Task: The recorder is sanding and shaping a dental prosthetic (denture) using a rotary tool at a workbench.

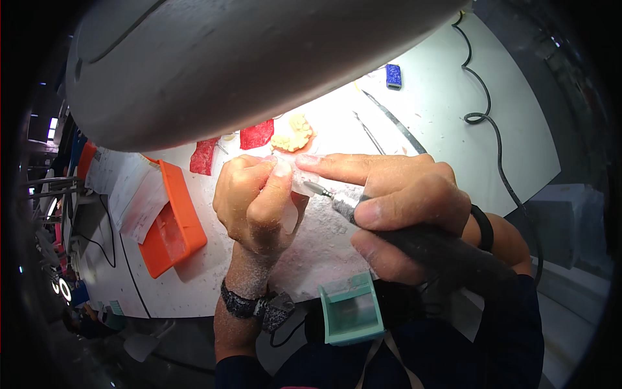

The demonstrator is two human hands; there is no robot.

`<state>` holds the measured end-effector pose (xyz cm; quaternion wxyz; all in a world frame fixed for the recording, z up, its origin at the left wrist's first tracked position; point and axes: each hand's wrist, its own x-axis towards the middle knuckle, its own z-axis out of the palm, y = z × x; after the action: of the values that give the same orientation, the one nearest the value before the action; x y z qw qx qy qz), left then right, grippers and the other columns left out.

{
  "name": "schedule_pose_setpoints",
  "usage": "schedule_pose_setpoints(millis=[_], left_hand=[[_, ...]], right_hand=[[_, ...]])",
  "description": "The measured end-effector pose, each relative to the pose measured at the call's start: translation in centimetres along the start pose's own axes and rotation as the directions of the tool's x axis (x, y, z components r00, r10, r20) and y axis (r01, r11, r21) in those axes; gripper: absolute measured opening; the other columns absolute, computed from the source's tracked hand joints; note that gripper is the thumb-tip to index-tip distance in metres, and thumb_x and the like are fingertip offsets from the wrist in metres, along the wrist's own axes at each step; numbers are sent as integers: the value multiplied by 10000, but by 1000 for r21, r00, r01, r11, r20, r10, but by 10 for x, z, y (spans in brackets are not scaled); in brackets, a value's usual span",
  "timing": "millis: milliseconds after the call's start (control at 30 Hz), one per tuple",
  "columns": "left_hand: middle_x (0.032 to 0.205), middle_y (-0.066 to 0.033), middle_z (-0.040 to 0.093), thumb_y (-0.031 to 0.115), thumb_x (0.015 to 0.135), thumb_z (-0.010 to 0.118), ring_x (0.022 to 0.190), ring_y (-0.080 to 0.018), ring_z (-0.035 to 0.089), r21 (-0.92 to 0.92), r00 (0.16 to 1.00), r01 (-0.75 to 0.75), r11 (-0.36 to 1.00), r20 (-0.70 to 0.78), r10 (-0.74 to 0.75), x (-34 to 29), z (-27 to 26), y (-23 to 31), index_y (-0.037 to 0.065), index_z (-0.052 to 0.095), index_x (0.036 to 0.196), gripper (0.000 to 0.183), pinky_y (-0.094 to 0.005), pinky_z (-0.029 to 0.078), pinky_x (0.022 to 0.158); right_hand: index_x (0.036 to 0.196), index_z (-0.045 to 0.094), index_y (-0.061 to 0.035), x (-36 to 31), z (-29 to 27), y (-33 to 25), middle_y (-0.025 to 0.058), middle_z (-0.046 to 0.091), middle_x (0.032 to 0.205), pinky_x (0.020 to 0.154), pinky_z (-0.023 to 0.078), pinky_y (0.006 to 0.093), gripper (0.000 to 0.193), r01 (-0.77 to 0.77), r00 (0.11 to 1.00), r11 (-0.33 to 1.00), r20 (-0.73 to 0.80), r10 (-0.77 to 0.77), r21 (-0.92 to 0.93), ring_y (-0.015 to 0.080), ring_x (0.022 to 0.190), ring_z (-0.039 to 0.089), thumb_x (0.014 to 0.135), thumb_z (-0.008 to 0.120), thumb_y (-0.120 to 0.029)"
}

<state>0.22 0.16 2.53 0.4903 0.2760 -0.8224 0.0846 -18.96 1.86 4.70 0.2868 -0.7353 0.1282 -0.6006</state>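
Note:
My left hand [251, 204] is closed around a small whitish, partly see-through piece [303, 183], its thumb and fingers pinching it. In my right hand [414, 191] is a dark rotary handpiece [437, 246], held like a pen. Its metal bur [316, 188] points left, at or very near the piece; contact is hard to make out. My right index finger stretches over to the far side of the piece. White dust coats both hands and the tool. Just beyond them lies a cream-coloured dental cast [293, 134], with a red sheet [257, 134] to its left.
A large grey lamp hood [246, 71] hangs low over the table [525, 123]. An orange tray [191, 220] with papers [126, 188] stands left. A green bin [353, 311] sits at the front edge. A thin hand tool [369, 133], blue block [393, 76] and coiled cable [495, 129] lie right.

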Motion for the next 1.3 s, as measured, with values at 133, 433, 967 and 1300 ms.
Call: schedule_pose_setpoints(millis=[133, 433, 967, 1300], left_hand=[[921, -110, 505, -89, 681, 718, 724, -222, 546, 43, 1000, -23, 999, 19, 23, 7, -2, 4, 46, 497, 1090, 484, -362, 463, 607], [794, -82, 581, 81, 623, 818, 655, -222, 561, -57, 981, 194, 979, -16, -195, 12, -4, 6, 63, 596, 914, 367, -318, 449, 539], [777, -79, 585, 75, 686, 794, 656, -205, 590, -79, 973, 229, 970, -12, -231, 9, -5, 7, 34, 589, 993, 372, -292, 478, 545], [1022, -139, 562, 23, 713, 812, 827, -255, 625, 0, 998, -1, 1000, 65, 1, 5, -23, 9, 32, 435, 1168, 591, -378, 569, 673]], right_hand=[[1049, 481, -48, -1, -3, -4, 139, 602, 644, 834, 541, 515, 366, 0, 999, 992, 37, 4, -128, 444, 879, 677, 718, 607, 45], [991, 518, -47, 2, -1, 7, 87, 546, 630, 847, 516, 592, 330, 190, 981, 917, 98, -166, -351, 451, 905, 669, 698, 662, 4], [854, 595, -10, 4, 10, 11, 160, 580, 751, 852, 503, 531, 232, 68, 994, 983, -71, -81, -171, 432, 924, 645, 667, 708, -88], [954, 555, 6, -3, 10, 4, 211, 667, 888, 668, 536, 292, 268, -123, 969, 981, -193, 151, 150, 210, 741, 685, 710, 651, 61]])
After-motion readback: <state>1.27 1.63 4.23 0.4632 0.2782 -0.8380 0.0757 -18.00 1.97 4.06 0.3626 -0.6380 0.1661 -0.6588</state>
